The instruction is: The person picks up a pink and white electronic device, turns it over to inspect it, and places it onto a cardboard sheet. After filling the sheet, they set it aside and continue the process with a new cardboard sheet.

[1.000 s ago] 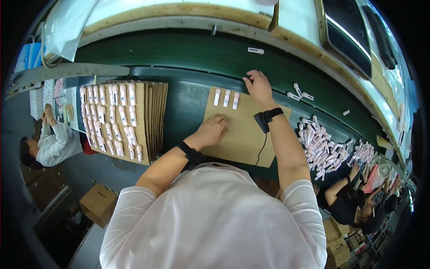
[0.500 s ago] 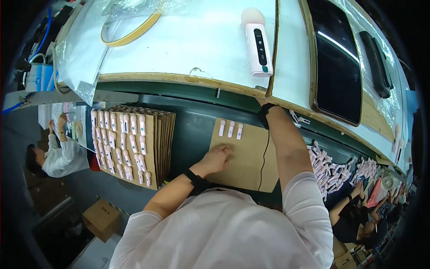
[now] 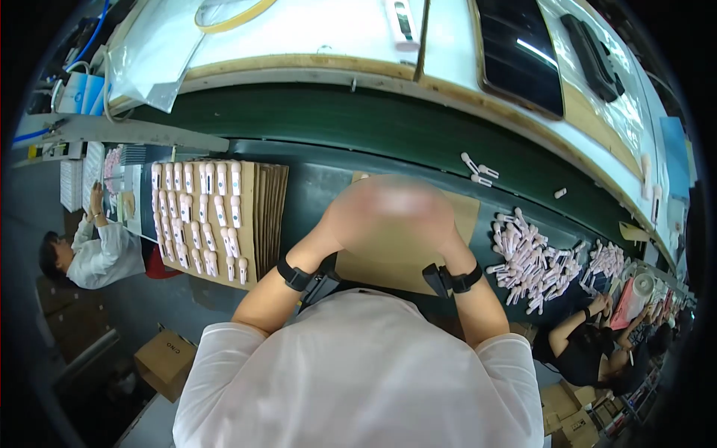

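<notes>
Both hands come together over the far part of a brown cardboard sheet. A blur covers my left hand and my right hand, so their fingers and anything between them cannot be made out. A pale pink-white patch shows faintly inside the blur. Black straps with dark boxes circle both wrists. On the left stands a stack of cardboard sheets, its front one carrying rows of small pink-and-white wand-shaped devices. A loose pile of the same devices lies to the right of the sheet.
Several loose devices lie on the green surface beyond the sheet. A white bench runs along the far side, with a dark tablet and a larger wand. Co-workers sit left and right.
My right hand has drawn back from the bench edge to the cardboard sheet, and my left has moved up beside it. Three devices seen on the sheet are now hidden. The view has shifted.
</notes>
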